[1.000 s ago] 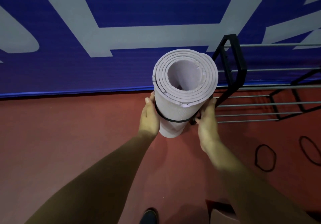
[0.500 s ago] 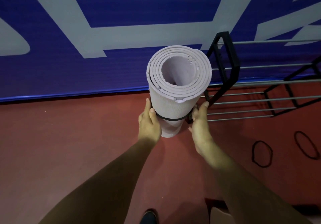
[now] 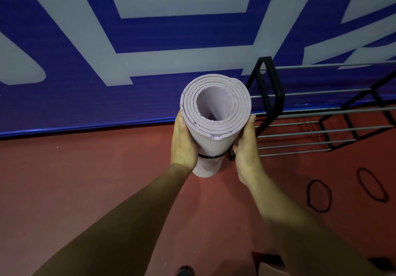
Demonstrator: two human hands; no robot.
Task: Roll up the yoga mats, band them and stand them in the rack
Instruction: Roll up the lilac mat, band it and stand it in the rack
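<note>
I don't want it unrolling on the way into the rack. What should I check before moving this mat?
1. Mat fully rolled: ok.
2. Band around its lower part: ok.
3. Left hand and right hand hold opposite sides: ok.
4. Rack right beside the mat, visible bars free: ok.
5. Mat's bottom end lifted off the floor: cannot tell.

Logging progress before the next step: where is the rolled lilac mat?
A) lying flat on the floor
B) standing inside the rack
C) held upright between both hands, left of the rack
C: the left hand and right hand grip the mat upright beside the rack, not inside it.
</note>
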